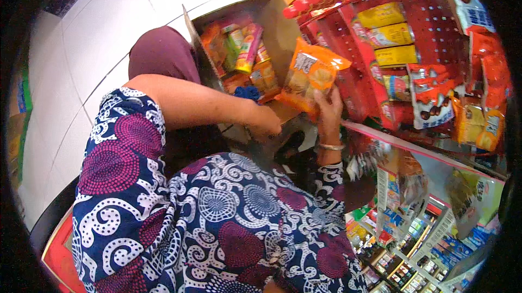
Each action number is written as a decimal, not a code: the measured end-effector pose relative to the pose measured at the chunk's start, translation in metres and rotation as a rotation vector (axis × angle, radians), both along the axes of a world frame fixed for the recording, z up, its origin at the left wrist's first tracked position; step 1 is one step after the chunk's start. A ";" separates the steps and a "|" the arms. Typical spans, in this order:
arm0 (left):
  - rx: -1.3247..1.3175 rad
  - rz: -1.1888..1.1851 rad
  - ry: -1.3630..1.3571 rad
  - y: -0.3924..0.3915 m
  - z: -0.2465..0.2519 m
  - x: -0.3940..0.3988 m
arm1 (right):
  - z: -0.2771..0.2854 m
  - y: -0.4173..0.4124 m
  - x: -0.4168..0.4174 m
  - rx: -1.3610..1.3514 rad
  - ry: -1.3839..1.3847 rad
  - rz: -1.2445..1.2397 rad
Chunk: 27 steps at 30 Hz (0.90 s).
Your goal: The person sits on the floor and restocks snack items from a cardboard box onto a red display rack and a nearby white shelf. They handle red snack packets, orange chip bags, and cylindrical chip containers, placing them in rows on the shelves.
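Note:
My right hand (331,103) holds an orange snack bag (313,73) by its lower right side, tilted between a carton and a red display rack. My left hand (266,125) is low in front of the open cardboard carton (285,27), close to its near edge; its fingers are blurred and partly hidden. Inside the carton lie a pink and yellow tube-shaped pack (248,50), a green pack (231,54) and other orange snack packs (264,76). A dark blue crumpled item (246,93) shows just above my left forearm.
The red perforated rack (432,27) at right holds several yellow packs (391,34), a red and white bag (432,95) and orange packs (475,123). Below it, a glass panel (440,166) reflects goods. My maroon-clothed knee (163,54) is beside the carton on white floor tiles (106,27).

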<state>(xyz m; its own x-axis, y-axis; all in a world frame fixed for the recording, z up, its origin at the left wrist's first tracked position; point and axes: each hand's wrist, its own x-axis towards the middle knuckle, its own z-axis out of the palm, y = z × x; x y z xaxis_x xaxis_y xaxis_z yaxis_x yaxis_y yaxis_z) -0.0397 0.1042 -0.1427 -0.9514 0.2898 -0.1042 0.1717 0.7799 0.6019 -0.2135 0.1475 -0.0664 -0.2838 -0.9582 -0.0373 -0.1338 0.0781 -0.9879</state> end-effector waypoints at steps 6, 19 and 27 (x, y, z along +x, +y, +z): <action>-0.014 -0.059 -0.013 0.008 -0.002 0.003 | -0.018 -0.011 -0.010 0.084 0.361 0.058; 0.057 -0.117 0.060 0.033 -0.035 0.005 | -0.095 -0.083 0.006 0.496 1.165 0.285; 0.100 -0.068 -0.126 0.047 0.032 0.022 | -0.213 -0.047 -0.020 0.429 0.993 0.277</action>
<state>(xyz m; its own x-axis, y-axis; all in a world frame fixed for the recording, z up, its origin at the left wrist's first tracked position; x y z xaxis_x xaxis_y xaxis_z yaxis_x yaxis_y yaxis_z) -0.0173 0.1509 -0.1103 -0.9102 0.3682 -0.1893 0.1403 0.7044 0.6958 -0.2331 0.1005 -0.2798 -0.1503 -0.9551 -0.2554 -0.9143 0.2325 -0.3315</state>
